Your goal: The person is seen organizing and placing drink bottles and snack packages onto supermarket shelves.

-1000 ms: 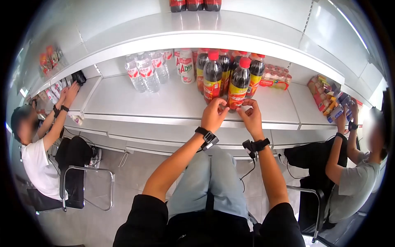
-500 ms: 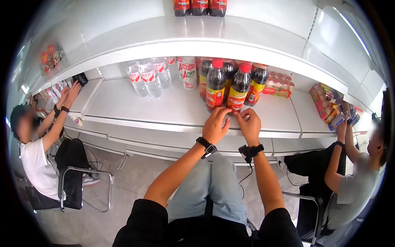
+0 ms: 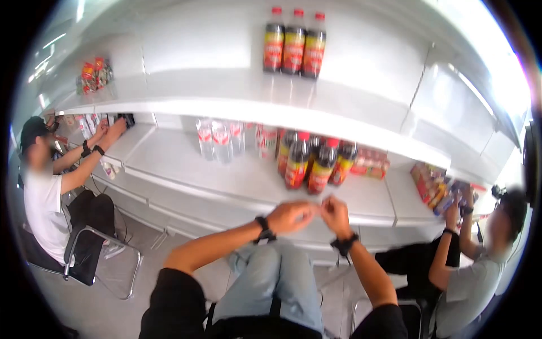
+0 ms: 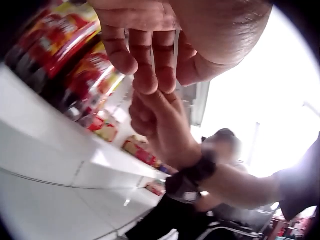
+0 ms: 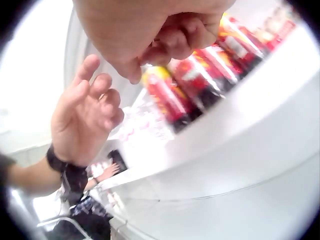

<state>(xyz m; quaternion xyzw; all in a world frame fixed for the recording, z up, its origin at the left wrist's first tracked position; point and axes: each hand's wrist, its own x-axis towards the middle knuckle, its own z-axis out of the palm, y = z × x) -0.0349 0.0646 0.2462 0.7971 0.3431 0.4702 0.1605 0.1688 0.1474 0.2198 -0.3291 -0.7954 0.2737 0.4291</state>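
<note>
Left hand (image 3: 289, 217), right hand (image 3: 337, 216) withdrawn from bottles (image 3: 297, 165); left relaxed, right curled, both empty; labels (image 3: 320, 172) blurred.

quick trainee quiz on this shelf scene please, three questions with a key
1. How many red-capped soda bottles stand on the upper shelf?

2. True or false: the left hand is gripping a bottle.

3. In the head view, where are the clear water bottles relative to the lower soda bottles?
a) to the left
b) to the right
c) on top of them

Key: 1. three; 2. false, it holds no bottle; 3. a
</note>
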